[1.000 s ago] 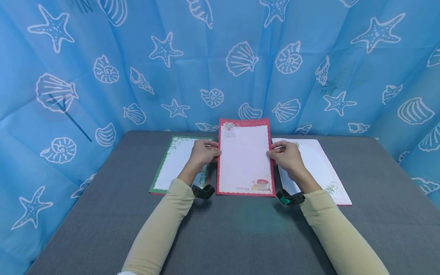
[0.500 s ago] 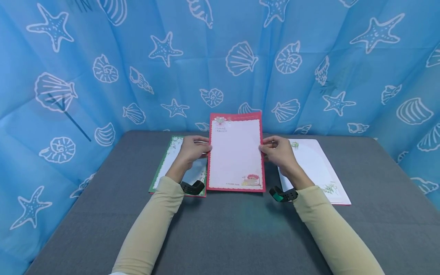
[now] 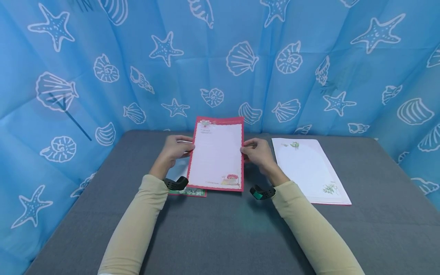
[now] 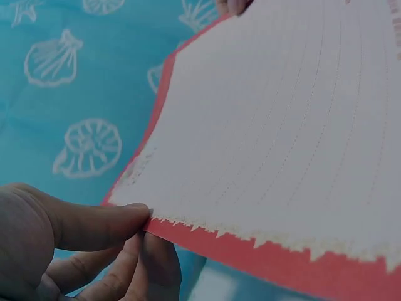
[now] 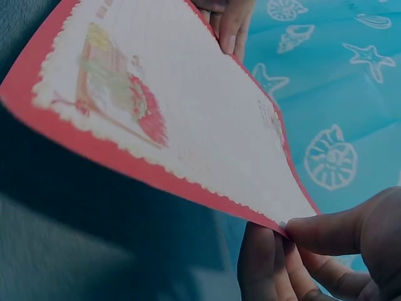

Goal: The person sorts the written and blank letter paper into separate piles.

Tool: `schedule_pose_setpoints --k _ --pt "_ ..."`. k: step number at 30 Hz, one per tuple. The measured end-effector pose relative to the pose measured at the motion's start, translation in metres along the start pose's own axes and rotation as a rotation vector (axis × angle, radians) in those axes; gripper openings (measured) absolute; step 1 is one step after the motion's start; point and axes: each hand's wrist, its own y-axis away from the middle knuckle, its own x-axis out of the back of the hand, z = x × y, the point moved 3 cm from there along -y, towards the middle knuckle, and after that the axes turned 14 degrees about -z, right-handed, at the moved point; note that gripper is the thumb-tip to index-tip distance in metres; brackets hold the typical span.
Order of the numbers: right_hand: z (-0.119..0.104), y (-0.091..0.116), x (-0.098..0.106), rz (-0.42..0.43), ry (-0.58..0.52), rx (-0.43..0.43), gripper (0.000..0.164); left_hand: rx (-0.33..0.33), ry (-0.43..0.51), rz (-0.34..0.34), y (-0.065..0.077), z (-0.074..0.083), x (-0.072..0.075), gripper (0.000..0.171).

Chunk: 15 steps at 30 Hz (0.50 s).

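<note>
A sheet of letter paper (image 3: 216,156) with a red border, a faintly lined white middle and a small red drawing at its lower right corner is held up between both hands. My left hand (image 3: 177,148) pinches its left edge, thumb on top and fingers beneath, as the left wrist view shows. On the opposite edge my right hand (image 3: 257,152) pinches in the same way. Below the sheet, mostly hidden by it and the left hand, lies a green-bordered sheet (image 3: 192,191) with a red edge under it. In the right wrist view the red-bordered paper (image 5: 188,125) bows slightly.
To the right on the grey table (image 3: 220,236) lies a white sheet (image 3: 306,172) with green leaf drawings and a thin red edge beneath. A blue curtain (image 3: 220,65) with white shells and starfish hangs behind the table. Each wrist wears a black band (image 3: 176,184).
Both hands have carried the red-bordered paper leftward from mid-table, over the green-bordered sheet, which it now largely covers. The white sheet at right is uncovered and stays put.
</note>
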Motion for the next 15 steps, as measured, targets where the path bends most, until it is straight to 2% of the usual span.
schedule_pose_setpoints --k 9,15 --pt "0.002 -0.015 -0.038 -0.013 -0.024 -0.068 0.02 0.104 -0.035 -0.009 0.004 -0.02 0.03 0.036" --pt "0.002 -0.023 -0.06 -0.005 -0.035 -0.113 0.016 0.174 -0.096 -0.009 0.007 -0.026 0.045 0.038"
